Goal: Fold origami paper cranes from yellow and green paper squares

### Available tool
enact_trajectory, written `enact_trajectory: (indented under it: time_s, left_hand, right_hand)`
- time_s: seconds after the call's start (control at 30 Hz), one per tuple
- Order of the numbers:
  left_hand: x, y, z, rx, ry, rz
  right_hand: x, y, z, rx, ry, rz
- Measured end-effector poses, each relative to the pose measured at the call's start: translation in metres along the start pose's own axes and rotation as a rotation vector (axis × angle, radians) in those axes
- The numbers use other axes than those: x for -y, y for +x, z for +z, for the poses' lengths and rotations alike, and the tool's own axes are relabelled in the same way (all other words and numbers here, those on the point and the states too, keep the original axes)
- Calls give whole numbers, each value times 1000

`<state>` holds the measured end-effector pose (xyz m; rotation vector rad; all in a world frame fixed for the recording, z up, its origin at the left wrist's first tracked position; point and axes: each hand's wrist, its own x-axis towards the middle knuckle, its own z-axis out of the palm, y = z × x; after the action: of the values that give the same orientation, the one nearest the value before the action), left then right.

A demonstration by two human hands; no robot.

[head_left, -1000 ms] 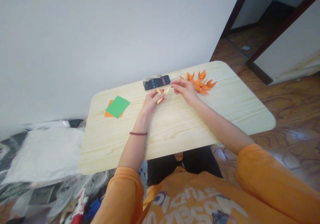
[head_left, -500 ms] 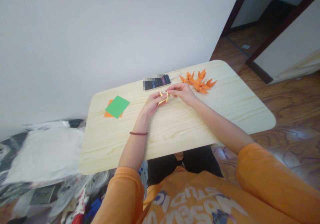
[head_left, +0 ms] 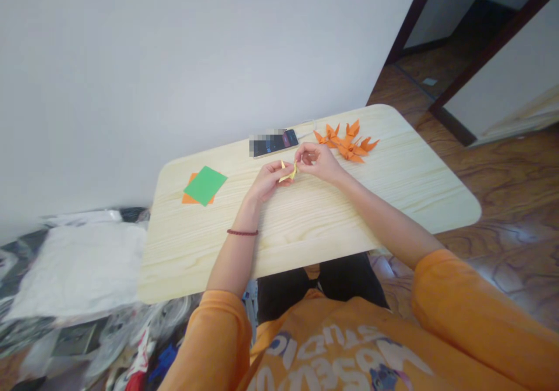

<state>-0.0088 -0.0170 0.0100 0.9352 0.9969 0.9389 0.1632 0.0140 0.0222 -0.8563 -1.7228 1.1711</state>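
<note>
A small folded yellow paper piece (head_left: 288, 174) sits between my hands above the middle of the table. My left hand (head_left: 267, 182) grips its lower part in the fingers. My right hand (head_left: 316, 162) has curled fingers, with the tips at the piece's upper end. Much of the paper is hidden by my fingers. Just past my right hand lies a cluster of orange origami cranes (head_left: 345, 145). A sheet of green paper (head_left: 205, 186) rests on a sheet of orange paper (head_left: 189, 192) to the left.
A smartphone (head_left: 275, 143) with a cable lies at the table's far edge. The pale wooden table (head_left: 305, 245) has rounded corners and stands against a white wall (head_left: 174, 59). Plastic-covered clutter (head_left: 78, 274) lies left of it; wood flooring (head_left: 502, 181) lies right.
My hands have come closer together around the yellow paper, and my right fingers have curled more. The paper's points stick out less. The other objects have not moved.
</note>
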Motion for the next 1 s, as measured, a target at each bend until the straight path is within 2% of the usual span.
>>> enact_trajectory:
  time_s: [0.17, 0.27, 0.6, 0.83, 1.0]
  left_hand:
    - [0, -1, 2, -4, 12, 18]
    - [0, -1, 3, -23, 10, 44]
    - [6, 5, 7, -183, 72, 191]
    - [7, 8, 6, -328, 288, 450]
    - [3, 5, 8, -381, 382, 541]
  right_hand:
    - [-1, -1, -5, -15, -217, -170]
    - [1, -1, -6, -36, -293, -206]
    - [2, -1, -5, -110, -256, -178]
    - [-5, 0, -3, -116, -224, -156]
    - [-5, 2, -2, -115, -107, -50]
